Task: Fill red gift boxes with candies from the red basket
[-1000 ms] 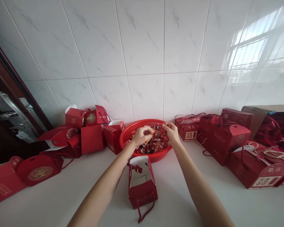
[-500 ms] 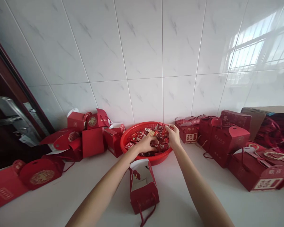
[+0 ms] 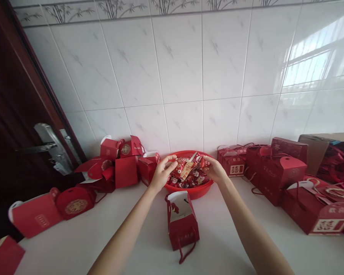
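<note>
A red plastic basket (image 3: 199, 194) full of red-wrapped sweets (image 3: 199, 180) stands against the wall. Over its left side my left hand (image 3: 162, 173) pinches a red and gold packet (image 3: 178, 164) between thumb and fingers. My right hand (image 3: 215, 169) is at the basket's right side, its fingertips closed on a small red wrapped sweet (image 3: 203, 162). In front of the basket, between my forearms, sits an open red gift box (image 3: 184, 231) with a rope handle hanging down its front. Its pale inside shows a small dark red piece (image 3: 174, 208).
Several red gift boxes, some with raised flaps, are grouped on the left (image 3: 126, 172) near a dark door (image 3: 14, 95). More closed red boxes (image 3: 281, 175) stand on the right beside a cardboard carton (image 3: 312, 152) of dark red material. White tiles (image 3: 183, 72) rise behind the table.
My left hand has lifted out of the sweets to the basket's left side, with a packet in its fingers. My right hand stays near the right rim. The view has tilted up and turned left.
</note>
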{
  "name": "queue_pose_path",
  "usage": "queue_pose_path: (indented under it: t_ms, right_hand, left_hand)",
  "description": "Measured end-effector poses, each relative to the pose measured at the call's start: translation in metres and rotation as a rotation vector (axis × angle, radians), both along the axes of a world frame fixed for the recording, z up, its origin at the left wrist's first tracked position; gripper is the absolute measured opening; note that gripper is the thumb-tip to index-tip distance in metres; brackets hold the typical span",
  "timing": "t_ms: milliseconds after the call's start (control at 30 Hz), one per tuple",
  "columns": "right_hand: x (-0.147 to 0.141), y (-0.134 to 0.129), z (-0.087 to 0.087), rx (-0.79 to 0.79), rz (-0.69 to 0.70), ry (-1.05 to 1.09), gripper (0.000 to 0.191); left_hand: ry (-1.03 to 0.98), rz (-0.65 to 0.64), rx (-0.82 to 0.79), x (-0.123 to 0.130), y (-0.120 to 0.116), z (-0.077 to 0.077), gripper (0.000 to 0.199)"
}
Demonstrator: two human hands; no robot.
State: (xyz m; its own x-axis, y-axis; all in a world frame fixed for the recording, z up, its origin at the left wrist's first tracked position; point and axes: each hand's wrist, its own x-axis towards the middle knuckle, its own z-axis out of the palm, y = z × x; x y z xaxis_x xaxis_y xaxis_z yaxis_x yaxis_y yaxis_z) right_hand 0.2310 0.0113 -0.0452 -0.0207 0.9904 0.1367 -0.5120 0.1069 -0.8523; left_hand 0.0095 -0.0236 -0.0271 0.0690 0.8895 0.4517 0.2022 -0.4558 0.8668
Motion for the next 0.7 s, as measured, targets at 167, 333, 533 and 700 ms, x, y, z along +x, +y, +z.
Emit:
queue_pose_path:
  t_ms: [167,333,533,700]
  right_hand:
    - [-0.011,-0.031,0.024,0.006,0.13,-0.03,0.027]
    - [-0.018,-0.067,0.049,0.171,0.202,-0.298,0.033]
    - [-0.022,-0.102,0.069,0.409,0.203,-0.685,0.024]
    - [-0.023,-0.111,0.072,0.507,0.288,-0.76,0.02]
  left_hand:
    - [0.132,-0.01,-0.054,-0.021,-0.047,0.013,0.054]
    - [0.402,-0.123,-0.127,-0.02,-0.083,0.015,0.039]
    - [0.557,-0.135,-0.044,-0.017,-0.097,0.009,0.031]
    - [0.598,-0.082,-0.028,-0.023,-0.097,0.003,0.032]
